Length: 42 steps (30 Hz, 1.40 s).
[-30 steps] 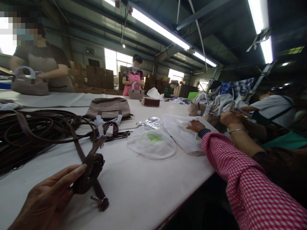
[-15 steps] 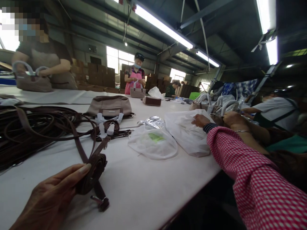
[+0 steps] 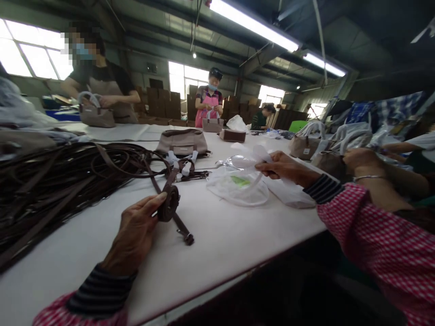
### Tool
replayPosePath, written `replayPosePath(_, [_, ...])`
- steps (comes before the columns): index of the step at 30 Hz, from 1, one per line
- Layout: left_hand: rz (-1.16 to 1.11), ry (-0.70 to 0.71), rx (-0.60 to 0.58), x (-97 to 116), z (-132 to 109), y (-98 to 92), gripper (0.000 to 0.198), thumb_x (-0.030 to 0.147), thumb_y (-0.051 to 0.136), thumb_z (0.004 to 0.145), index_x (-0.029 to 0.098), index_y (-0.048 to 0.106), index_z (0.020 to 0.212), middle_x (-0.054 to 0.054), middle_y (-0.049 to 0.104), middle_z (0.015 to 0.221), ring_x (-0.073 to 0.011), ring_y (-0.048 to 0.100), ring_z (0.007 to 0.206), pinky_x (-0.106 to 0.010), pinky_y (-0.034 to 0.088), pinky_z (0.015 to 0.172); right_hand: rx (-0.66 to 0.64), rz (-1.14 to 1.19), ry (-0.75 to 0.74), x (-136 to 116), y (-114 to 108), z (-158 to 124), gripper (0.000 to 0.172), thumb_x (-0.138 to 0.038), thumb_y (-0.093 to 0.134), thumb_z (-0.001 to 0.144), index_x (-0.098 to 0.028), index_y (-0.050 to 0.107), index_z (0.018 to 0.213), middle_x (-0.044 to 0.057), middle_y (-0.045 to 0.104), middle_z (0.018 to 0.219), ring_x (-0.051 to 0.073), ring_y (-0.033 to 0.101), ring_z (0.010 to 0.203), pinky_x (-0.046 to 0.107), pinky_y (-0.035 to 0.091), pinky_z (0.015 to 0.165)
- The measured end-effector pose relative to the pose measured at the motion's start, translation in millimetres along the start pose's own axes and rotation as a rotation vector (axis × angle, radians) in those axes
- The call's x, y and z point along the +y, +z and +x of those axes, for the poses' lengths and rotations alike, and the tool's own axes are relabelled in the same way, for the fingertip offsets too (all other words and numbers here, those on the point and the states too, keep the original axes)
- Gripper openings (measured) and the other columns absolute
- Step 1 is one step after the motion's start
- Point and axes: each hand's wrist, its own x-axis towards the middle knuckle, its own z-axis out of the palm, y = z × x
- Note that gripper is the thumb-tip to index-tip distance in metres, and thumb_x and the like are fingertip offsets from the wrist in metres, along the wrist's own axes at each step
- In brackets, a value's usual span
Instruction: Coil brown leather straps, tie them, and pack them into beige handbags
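My left hand (image 3: 134, 228) pinches a coiled brown strap (image 3: 169, 204) above the white table, its buckled tail hanging to the right. Thumb and fingers of my right hand (image 3: 287, 168) are closed on a thin white sheet (image 3: 261, 154), which looks limp and translucent. Below that hand lies a white pouch (image 3: 234, 195) with a green patch showing through. Another piece of white wrapping (image 3: 295, 195) rests under my right wrist. Behind the coil sits a taupe handbag (image 3: 183, 142) with wrapped handles, and more rolled straps (image 3: 190, 174) lie in front of it.
A large heap of loose brown straps (image 3: 68, 181) covers the table's left side. Handbags with wrapped handles (image 3: 306, 140) crowd the right, beside a co-worker's arm (image 3: 367, 167). Other people stand across the table with bags. The table's front edge (image 3: 244, 271) runs diagonally.
My right hand has lifted the thin white sheet off the white wrapping and drawn it leftward over the pouch. My left hand still holds the coiled strap. The view has turned left.
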Motion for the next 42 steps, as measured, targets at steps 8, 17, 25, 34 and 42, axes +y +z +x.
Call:
replayPosePath(8, [-0.080, 0.040, 0.036, -4.4, 9.1, -4.5, 0.033, 0.034, 0.094, 0.061, 0.015, 0.081, 0.084, -0.003, 0.075, 0.085, -0.0130, 0.060, 0.073, -0.020, 0.047, 0.059, -0.330, 0.097, -0.020, -6.8, 121.5, 5.8, 0.031, -0.042, 0.077, 0.082, -0.018, 0.060, 0.089, -0.002, 0.063, 0.055, 0.010, 0.050, 0.043, 0.019, 0.036, 0.040])
replayPosePath(17, [-0.105, 0.024, -0.193, -5.0, 6.3, -4.7, 0.030, 0.037, 0.090, 0.073, 0.013, 0.079, 0.088, -0.005, 0.074, 0.091, -0.0136, 0.060, 0.081, -0.021, 0.050, 0.067, -0.363, 0.360, -0.055, -38.3, 121.5, -27.3, 0.039, -0.055, 0.045, 0.104, -0.019, 0.049, 0.088, 0.001, 0.068, 0.064, 0.006, 0.042, 0.036, 0.017, 0.027, 0.037])
replayPosePath(25, [-0.153, -0.019, -0.357, 1.9, -24.5, -1.4, 0.021, 0.033, 0.081, 0.086, 0.015, 0.079, 0.096, -0.006, 0.074, 0.101, -0.0160, 0.063, 0.092, -0.027, 0.053, 0.087, -0.695, 0.618, -0.041, -67.5, 166.5, -66.5, 0.056, -0.062, 0.052, 0.099, -0.011, 0.065, 0.079, 0.001, 0.062, 0.056, 0.006, 0.048, 0.037, 0.018, 0.036, 0.039])
replayPosePath(34, [0.083, -0.058, -0.318, 30.9, -68.4, -14.3, 0.022, 0.034, 0.081, 0.085, 0.014, 0.078, 0.092, -0.005, 0.071, 0.093, -0.0152, 0.059, 0.086, -0.027, 0.048, 0.080, -0.836, 0.719, 0.039, -70.2, 189.6, -91.5, 0.054, -0.061, 0.052, 0.099, -0.012, 0.065, 0.080, -0.001, 0.061, 0.055, 0.005, 0.043, 0.035, 0.015, 0.032, 0.035])
replayPosePath(42, [0.201, -0.003, -0.275, 32.2, -92.4, -24.4, 0.022, 0.035, 0.077, 0.089, 0.014, 0.073, 0.082, -0.001, 0.062, 0.075, -0.0129, 0.051, 0.072, -0.028, 0.041, 0.071, -0.892, 0.769, 0.004, -85.0, 199.5, -105.6, 0.055, -0.064, 0.056, 0.096, -0.012, 0.066, 0.081, 0.000, 0.062, 0.055, 0.005, 0.045, 0.035, 0.015, 0.033, 0.035])
